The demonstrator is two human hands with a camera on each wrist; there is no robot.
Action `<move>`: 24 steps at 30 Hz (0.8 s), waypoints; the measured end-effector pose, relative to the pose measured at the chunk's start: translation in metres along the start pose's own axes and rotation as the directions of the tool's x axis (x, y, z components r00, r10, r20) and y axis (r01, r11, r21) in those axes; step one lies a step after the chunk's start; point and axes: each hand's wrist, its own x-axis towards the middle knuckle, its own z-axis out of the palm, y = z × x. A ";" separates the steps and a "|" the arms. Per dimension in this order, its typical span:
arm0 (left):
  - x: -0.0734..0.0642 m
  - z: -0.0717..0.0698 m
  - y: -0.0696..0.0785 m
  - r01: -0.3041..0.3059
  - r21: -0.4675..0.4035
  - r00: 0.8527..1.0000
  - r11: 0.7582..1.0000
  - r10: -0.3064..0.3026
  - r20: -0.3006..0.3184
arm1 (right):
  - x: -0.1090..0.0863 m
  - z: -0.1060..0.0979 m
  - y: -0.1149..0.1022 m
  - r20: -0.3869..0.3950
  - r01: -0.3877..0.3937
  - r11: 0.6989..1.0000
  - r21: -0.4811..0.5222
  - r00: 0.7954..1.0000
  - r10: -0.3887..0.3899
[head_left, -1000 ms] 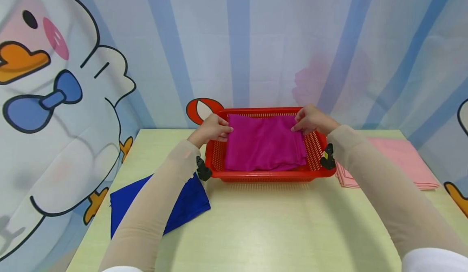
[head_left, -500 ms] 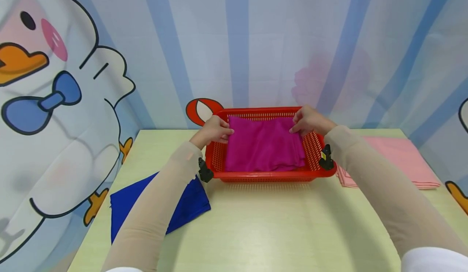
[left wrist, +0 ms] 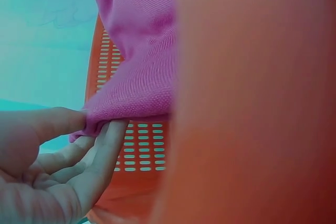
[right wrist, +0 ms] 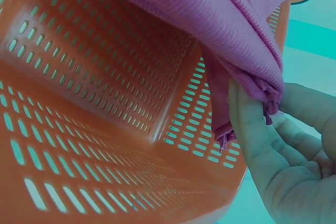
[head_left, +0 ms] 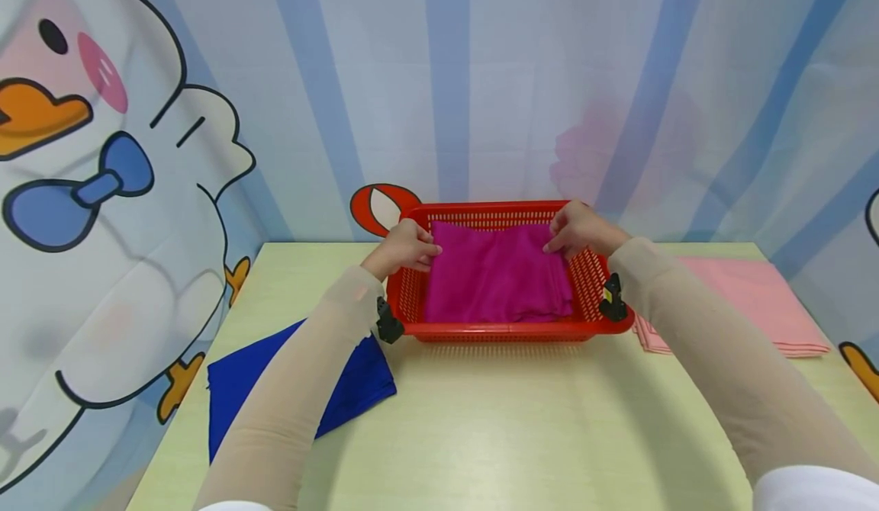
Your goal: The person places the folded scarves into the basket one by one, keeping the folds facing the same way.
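Note:
A folded magenta cloth (head_left: 497,278) hangs between my two hands within the red plastic basket (head_left: 508,328). My left hand (head_left: 407,246) pinches its far left corner between thumb and fingers; the left wrist view shows the cloth (left wrist: 139,77) bunched at the thumb tip. At the far right corner, my right hand (head_left: 582,229) pinches the layered edge. In the right wrist view the thumb and fingers of the right hand (right wrist: 283,145) grip the frayed corner of the cloth (right wrist: 220,24), and the perforated basket floor shows beneath it.
A folded blue cloth (head_left: 357,381) lies on the table (head_left: 494,427) at the left, partly under my left forearm. To the right of the basket rests a folded pink cloth (head_left: 755,297), partly behind my right forearm. A printed curtain (head_left: 508,99) stands behind the table.
Both hands have moved slightly inward with the magenta cloth, and its far edge has dropped a little lower in the basket and sags more. The grip of both hands stays the same.

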 end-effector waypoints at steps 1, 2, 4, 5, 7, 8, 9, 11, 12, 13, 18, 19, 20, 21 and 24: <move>0.000 0.000 0.000 0.001 0.004 1.000 1.000 -0.001 -0.005 | 0.000 0.000 0.000 0.004 0.007 1.000 -0.004 1.000 -0.007; -0.001 0.001 0.000 0.001 0.011 1.000 1.000 -0.001 -0.009 | 0.000 0.000 0.000 0.003 0.011 1.000 -0.007 1.000 -0.011; -0.001 0.001 0.000 0.003 0.023 1.000 1.000 -0.002 -0.016 | 0.001 0.002 0.001 0.002 0.017 1.000 -0.016 1.000 -0.017; -0.001 0.001 0.000 0.004 0.026 1.000 1.000 -0.003 -0.017 | 0.001 0.002 0.001 0.005 0.021 1.000 -0.022 1.000 -0.021; -0.002 0.002 0.000 0.005 0.029 1.000 1.000 -0.004 -0.016 | 0.002 0.003 0.001 0.007 0.026 0.999 -0.031 1.000 -0.026; -0.002 0.002 0.000 0.005 0.030 1.000 1.000 -0.005 -0.016 | 0.003 0.004 0.001 0.004 0.021 0.999 -0.036 1.000 -0.021; -0.002 0.002 0.000 0.005 0.031 1.000 1.000 -0.004 -0.015 | 0.004 0.004 0.001 0.004 0.017 0.999 -0.039 1.000 -0.017; -0.002 0.003 -0.001 0.003 0.031 1.000 1.000 -0.003 -0.009 | 0.005 0.006 0.002 0.000 0.006 0.999 -0.046 1.000 -0.006; -0.002 0.003 -0.002 0.004 0.031 1.000 1.000 -0.003 -0.007 | 0.005 0.006 0.002 -0.002 0.001 0.999 -0.051 1.000 -0.001; -0.002 0.004 -0.002 0.003 0.033 1.000 0.999 -0.003 -0.007 | 0.005 0.007 0.002 -0.001 -0.002 0.998 -0.055 1.000 0.002; 0.001 0.005 -0.004 0.001 0.045 1.000 0.999 -0.001 -0.004 | 0.006 0.008 0.003 0.009 0.006 0.998 -0.068 1.000 -0.005; 0.001 0.005 -0.004 0.001 0.049 1.000 0.999 -0.001 -0.006 | 0.007 0.008 0.004 0.008 0.004 0.997 -0.071 1.000 -0.004; 0.001 0.005 -0.005 0.002 0.053 1.000 0.999 -0.002 -0.006 | 0.007 0.008 0.004 0.005 0.002 0.997 -0.075 1.000 -0.002; 0.001 0.005 -0.004 0.003 0.057 1.000 0.998 -0.003 -0.007 | 0.007 0.009 0.004 0.001 -0.004 0.997 -0.081 1.000 0.004; 0.000 0.006 -0.004 0.001 0.066 1.000 0.998 0.000 -0.007 | 0.008 0.009 0.005 0.002 -0.007 0.996 -0.086 1.000 0.007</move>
